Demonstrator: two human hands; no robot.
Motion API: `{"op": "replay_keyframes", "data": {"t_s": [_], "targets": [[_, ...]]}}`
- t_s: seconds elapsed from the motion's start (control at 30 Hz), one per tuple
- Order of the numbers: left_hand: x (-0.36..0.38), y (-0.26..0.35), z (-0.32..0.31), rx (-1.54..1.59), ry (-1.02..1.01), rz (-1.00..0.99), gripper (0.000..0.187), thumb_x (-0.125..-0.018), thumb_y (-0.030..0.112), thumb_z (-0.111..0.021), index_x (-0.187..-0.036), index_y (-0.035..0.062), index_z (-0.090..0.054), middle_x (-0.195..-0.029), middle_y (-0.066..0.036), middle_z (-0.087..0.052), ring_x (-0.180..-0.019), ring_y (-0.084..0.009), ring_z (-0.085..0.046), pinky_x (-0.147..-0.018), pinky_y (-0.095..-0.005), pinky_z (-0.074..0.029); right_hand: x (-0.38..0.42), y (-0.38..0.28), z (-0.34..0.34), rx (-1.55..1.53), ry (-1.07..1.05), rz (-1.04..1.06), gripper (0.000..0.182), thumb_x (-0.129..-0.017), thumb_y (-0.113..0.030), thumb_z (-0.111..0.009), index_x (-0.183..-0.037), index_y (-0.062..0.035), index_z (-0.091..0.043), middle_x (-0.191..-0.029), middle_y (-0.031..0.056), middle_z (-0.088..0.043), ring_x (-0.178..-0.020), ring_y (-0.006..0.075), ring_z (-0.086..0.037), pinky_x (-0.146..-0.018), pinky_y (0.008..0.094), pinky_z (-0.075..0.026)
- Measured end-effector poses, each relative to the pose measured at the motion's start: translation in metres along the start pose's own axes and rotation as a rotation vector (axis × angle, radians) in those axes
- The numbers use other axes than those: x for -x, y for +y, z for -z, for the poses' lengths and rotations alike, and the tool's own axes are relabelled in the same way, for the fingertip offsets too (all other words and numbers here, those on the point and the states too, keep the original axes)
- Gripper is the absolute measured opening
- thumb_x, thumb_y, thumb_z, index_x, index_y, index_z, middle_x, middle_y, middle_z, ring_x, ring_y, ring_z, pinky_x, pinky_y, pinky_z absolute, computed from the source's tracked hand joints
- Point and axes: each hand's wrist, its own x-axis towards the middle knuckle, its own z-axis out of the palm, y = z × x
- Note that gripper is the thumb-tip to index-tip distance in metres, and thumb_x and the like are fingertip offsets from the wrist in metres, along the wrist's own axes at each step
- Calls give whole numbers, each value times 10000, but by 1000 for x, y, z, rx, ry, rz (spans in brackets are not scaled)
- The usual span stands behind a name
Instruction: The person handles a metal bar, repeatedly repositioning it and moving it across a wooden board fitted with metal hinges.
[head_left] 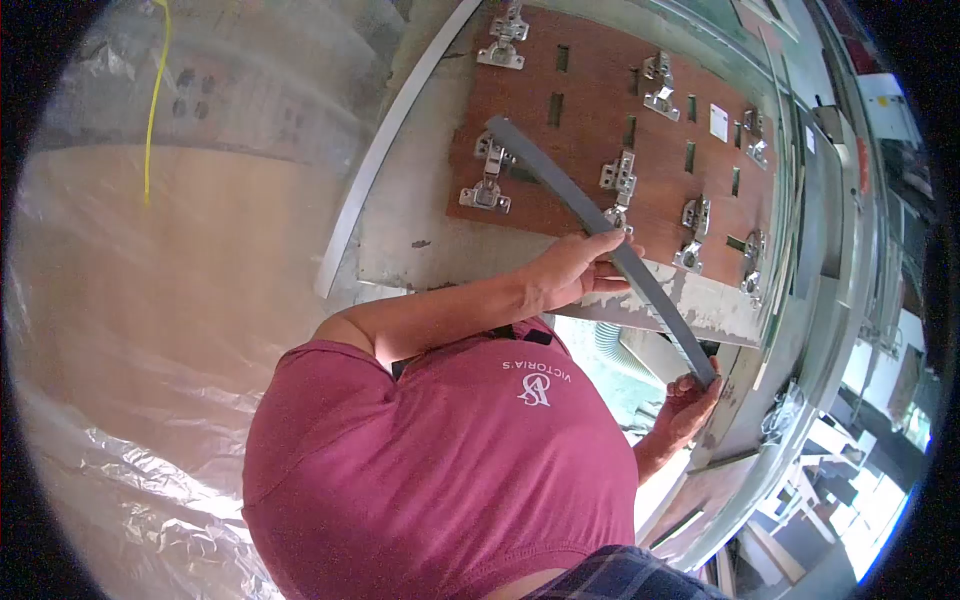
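Note:
A long, narrow grey strip (560, 185) slants across the view over a reddish-brown board (585, 95). Its middle is held by my left hand (580, 268), with the thumb on top and fingers beneath. At its lower right end my right hand (690, 400) has its fingers closed around it. Metal hinges stand on the board in rows, among them one at the left edge (487, 190), one near the middle (620, 178) and one to the right (692, 232). The strip's upper end partly covers the left hinge. A small white label (719, 122) is on the board.
The board lies on a worn, pale work surface (400, 235). Left of it are a long light strip (385, 140) and a large plastic-wrapped panel (200, 290) with a yellow cord (155, 110). Below is a ribbed hose (610, 342). Scattered pieces are at the lower right.

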Motion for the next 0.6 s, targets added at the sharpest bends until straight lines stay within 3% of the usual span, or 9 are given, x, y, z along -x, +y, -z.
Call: {"op": "replay_keyframes", "data": {"t_s": [0.23, 0.37, 0.4, 0.43, 0.6], "targets": [[2, 2, 6, -55, -9, 24, 280, -888, 285, -480, -1059, 70, -537, -1096, -116, -571, -1024, -254, -553, -918, -409, -434, 7, 2, -3, 47, 23, -28, 452, -898, -391, -439, -1180, -39, -458, -569, -15, -466, -497, 61, -391, -471, 211, -323], [-8, -6, -6, -92, -45, 76, 311, -890, 298, -476, -1041, 33, -530, -1098, -146, -564, -1029, -272, -549, -914, -404, -438, 10, -1, 19, -73, -51, 106, 569, -858, -508, -447, -1194, -48, -455, -554, -20, -426, -492, 62, -368, -435, 199, -302], [-11, -11, -14, -83, -52, 113, 327, -891, 304, -472, -1046, 20, -519, -1104, -155, -557, -1035, -280, -544, -914, -406, -439, 12, -6, 22, -71, -38, 193, 677, -803, -578, -470, -1238, -61, -415, -567, -21, -385, -484, 68, -343, -414, 198, -292], [-13, -14, -24, -84, -57, 115, 327, -891, 304, -472, -1046, 20, -519, -1104, -155, -557, -1035, -280, -544, -914, -406, -439, 13, -14, 26, -167, -151, 218, 744, -766, -594, -504, -1279, -73, -365, -590, -18, -356, -480, 74, -328, -408, 202, -296], [-24, -44, -67, -130, -178, 340, 331, -900, 305, -458, -1054, 11, -461, -1109, -186, -512, -1030, -309, -533, -898, -427, -447, 27, -29, 40, -106, -138, 336, 751, -760, -571, -532, -1286, -66, -348, -624, -9, -354, -512, 79, -346, -423, 198, -303]]}}
